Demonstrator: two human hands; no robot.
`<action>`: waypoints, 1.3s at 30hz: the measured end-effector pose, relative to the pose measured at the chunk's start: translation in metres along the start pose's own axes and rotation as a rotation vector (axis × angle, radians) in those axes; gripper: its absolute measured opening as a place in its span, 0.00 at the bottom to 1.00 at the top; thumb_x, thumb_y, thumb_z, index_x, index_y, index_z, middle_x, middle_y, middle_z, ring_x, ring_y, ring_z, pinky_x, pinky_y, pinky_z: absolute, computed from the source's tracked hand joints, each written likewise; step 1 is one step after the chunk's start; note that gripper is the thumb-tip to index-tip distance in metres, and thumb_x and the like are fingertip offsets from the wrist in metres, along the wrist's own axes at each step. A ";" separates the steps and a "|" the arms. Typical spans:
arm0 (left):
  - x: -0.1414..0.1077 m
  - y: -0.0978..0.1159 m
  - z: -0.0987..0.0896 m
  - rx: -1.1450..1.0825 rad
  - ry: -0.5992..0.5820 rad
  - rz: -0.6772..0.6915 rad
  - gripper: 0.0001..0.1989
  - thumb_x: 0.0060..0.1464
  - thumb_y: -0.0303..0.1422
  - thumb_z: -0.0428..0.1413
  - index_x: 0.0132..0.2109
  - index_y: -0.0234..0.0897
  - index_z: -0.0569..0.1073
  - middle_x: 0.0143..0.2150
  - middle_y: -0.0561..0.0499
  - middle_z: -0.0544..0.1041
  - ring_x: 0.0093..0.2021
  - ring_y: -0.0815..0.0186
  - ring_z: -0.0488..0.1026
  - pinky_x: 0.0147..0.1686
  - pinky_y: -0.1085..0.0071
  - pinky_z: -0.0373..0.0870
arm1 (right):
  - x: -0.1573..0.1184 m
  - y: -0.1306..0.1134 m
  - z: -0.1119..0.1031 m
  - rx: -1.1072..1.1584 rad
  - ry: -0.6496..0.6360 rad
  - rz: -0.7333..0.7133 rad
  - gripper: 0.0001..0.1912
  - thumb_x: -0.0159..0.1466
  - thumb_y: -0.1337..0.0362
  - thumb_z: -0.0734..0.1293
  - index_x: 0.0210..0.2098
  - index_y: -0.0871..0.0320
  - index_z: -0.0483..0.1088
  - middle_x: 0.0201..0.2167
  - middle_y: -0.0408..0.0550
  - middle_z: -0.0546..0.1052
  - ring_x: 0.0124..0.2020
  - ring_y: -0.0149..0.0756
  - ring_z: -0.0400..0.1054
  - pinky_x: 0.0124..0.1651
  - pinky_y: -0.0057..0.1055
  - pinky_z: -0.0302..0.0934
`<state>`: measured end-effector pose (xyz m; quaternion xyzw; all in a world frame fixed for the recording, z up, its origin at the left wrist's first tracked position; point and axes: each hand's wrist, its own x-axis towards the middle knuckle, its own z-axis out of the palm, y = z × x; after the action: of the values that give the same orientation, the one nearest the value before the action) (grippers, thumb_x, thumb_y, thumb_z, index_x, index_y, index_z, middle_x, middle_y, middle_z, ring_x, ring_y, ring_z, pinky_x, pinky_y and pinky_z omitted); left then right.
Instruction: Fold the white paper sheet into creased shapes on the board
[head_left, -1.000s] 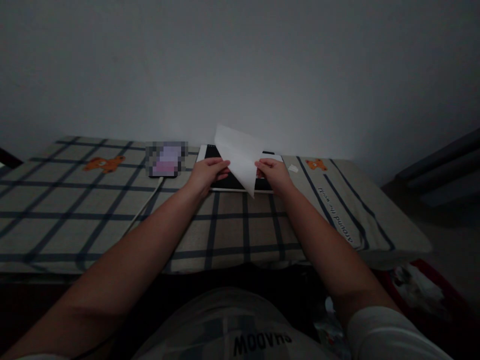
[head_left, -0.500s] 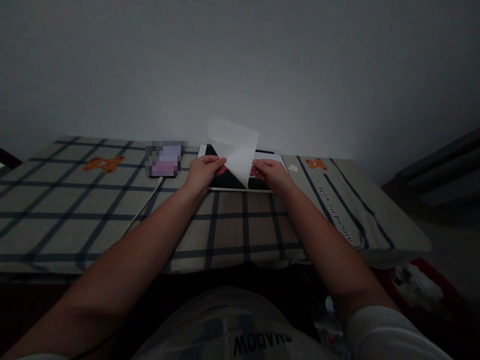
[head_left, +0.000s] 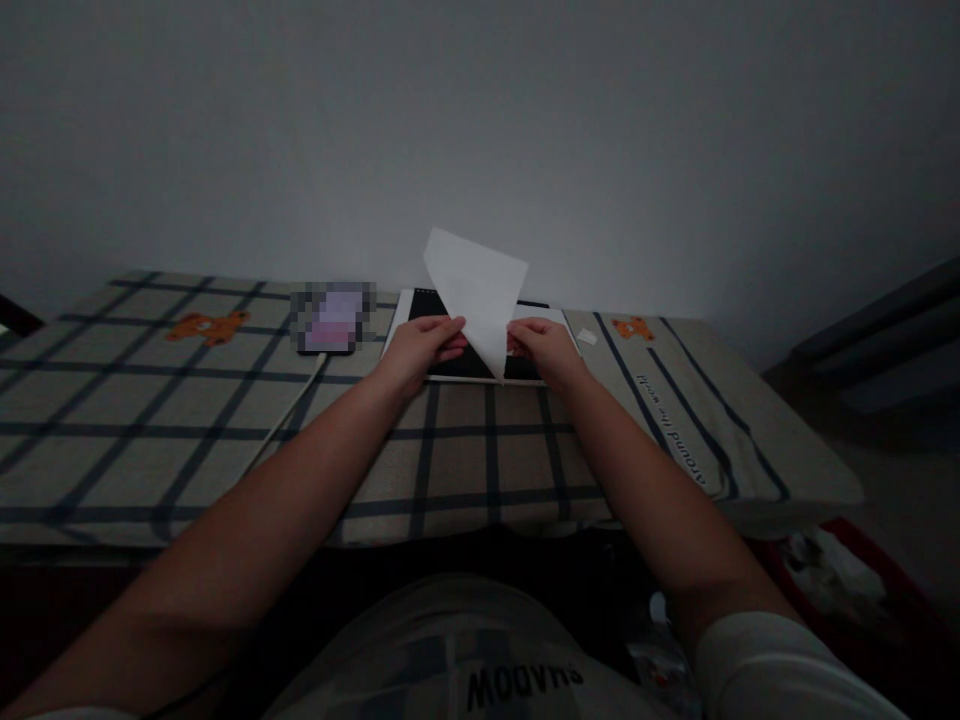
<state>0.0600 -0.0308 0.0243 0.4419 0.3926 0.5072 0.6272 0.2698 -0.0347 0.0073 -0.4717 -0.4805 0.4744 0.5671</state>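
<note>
A white sheet of paper (head_left: pixel 480 290) stands tilted between my hands, one corner pointing down toward me. My left hand (head_left: pixel 427 345) pinches its left edge between thumb and fingers. On the opposite edge, my right hand (head_left: pixel 541 345) grips the same sheet with its fingertips. Beneath lies a flat black-and-white item (head_left: pixel 429 302), perhaps a notebook or booklet; the paper and my hands cover much of it. A small white scrap (head_left: pixel 587 337) rests just right of my right hand.
A checked cloth (head_left: pixel 480 470) with bear prints covers the table, which meets a plain wall (head_left: pixel 480 120). To the left lies a phone (head_left: pixel 330 320), its screen blurred, with a white cable (head_left: pixel 289 408). Below right are a red bin (head_left: pixel 862 570) and a clear plastic bottle (head_left: pixel 660 650).
The paper has shifted slightly right and its upper part has straightened out. My left hand has moved a little to the right with it; my right hand has barely moved.
</note>
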 end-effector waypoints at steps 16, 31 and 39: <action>0.000 -0.003 0.001 0.020 0.006 -0.029 0.09 0.50 0.32 0.70 0.34 0.33 0.79 0.31 0.50 0.80 0.30 0.72 0.76 0.39 0.73 0.77 | -0.007 -0.007 0.009 -0.004 0.037 -0.071 0.11 0.53 0.57 0.76 0.29 0.57 0.76 0.24 0.43 0.78 0.27 0.30 0.71 0.33 0.29 0.66; 0.000 -0.007 -0.001 0.061 -0.028 -0.056 0.13 0.45 0.35 0.73 0.27 0.33 0.78 0.28 0.48 0.79 0.29 0.71 0.75 0.37 0.73 0.78 | -0.010 -0.009 0.011 0.099 -0.014 0.018 0.19 0.50 0.51 0.79 0.31 0.57 0.76 0.27 0.44 0.79 0.28 0.30 0.72 0.34 0.29 0.67; -0.001 -0.004 0.001 0.044 0.030 0.031 0.13 0.45 0.33 0.73 0.27 0.33 0.77 0.26 0.52 0.77 0.26 0.73 0.73 0.37 0.74 0.76 | -0.012 -0.007 0.011 0.060 -0.145 0.060 0.18 0.50 0.51 0.80 0.30 0.58 0.77 0.28 0.47 0.81 0.28 0.30 0.73 0.30 0.26 0.64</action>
<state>0.0621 -0.0324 0.0205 0.4541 0.4061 0.5147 0.6032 0.2588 -0.0468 0.0142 -0.4333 -0.4915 0.5381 0.5303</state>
